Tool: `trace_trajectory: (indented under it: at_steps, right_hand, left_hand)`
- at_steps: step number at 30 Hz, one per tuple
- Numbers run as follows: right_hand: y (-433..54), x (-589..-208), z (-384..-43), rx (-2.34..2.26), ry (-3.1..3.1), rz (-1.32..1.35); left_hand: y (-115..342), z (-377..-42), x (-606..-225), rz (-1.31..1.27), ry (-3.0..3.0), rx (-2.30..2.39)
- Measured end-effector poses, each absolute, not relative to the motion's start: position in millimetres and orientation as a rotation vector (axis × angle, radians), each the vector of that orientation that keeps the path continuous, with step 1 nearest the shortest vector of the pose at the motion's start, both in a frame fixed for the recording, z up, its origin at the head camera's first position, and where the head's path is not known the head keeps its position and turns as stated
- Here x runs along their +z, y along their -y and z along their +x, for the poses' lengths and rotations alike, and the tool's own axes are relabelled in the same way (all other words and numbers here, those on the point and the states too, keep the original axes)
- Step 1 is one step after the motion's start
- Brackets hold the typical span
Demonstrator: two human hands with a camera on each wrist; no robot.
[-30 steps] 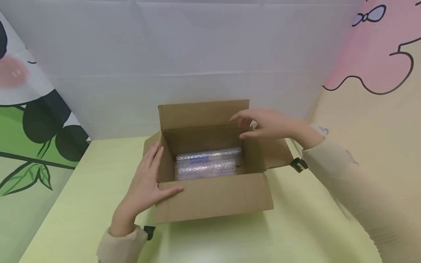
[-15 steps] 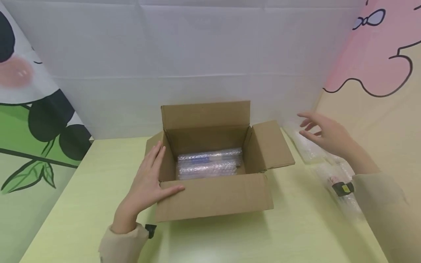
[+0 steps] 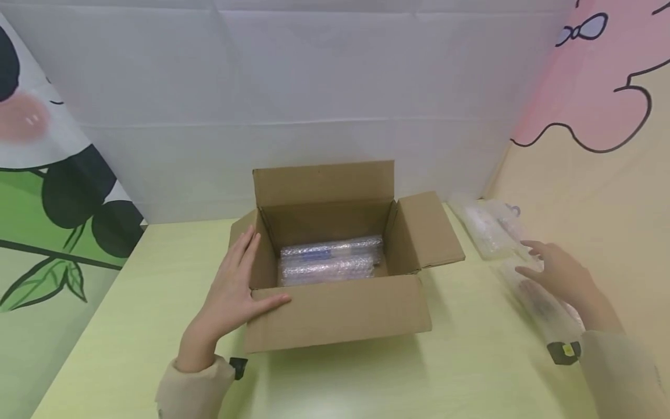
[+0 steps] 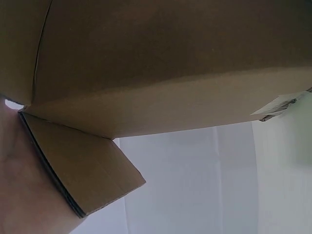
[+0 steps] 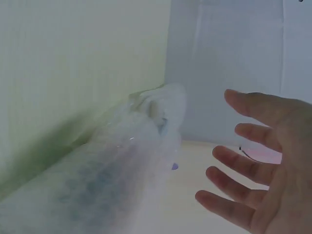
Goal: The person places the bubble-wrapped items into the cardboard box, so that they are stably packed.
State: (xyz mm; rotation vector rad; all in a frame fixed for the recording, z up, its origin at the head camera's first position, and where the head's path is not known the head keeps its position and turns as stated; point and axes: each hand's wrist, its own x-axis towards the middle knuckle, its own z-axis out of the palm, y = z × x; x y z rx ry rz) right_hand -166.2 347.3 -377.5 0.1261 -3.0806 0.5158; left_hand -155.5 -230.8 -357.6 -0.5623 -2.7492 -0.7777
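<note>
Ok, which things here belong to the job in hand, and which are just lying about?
Likely the job: cardboard box, bubble-wrapped packages inside, loose wrapped packages near the right hand.

Just scenery: pink cartoon, left-side cartoon, white backdrop.

Beside the fingers of the right hand (image 5: 290,175), its wrist view cuts off a wrapped packet (image 5: 97,190), its contents blurred.
</note>
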Motion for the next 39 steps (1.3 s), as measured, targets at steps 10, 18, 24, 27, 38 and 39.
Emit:
trace_trajectory:
  at_steps: [10,18,24,27,38,39]
  right_hand:
    - [-363,-407,-152,0.443,3.287,0.018]
    - [-363,-419,-150,0.365,3.305,-0.039]
    - [-363,-426,-147,0.335,3.249,-0.006]
    - [-362,-427,-145,0.343,3.227,0.003]
    - [-356,-406,-139,0.277,3.055,0.117]
    - [-354,-399,-138,0.255,3.024,0.138]
  left_hand:
    - [232,-155,-358,-0.552,2.752,-0.787]
    - [232,-152,-356,-0.549,2.753,-0.795]
    - [232,-152,-355,-0.550,2.755,-0.782]
    - [232,-153,-355,-0.555,2.756,-0.776]
    - [230,-155,-354,-0.554,2.769,-0.771]
    - [230,-155,-354,-0.553,2.770,-0.774]
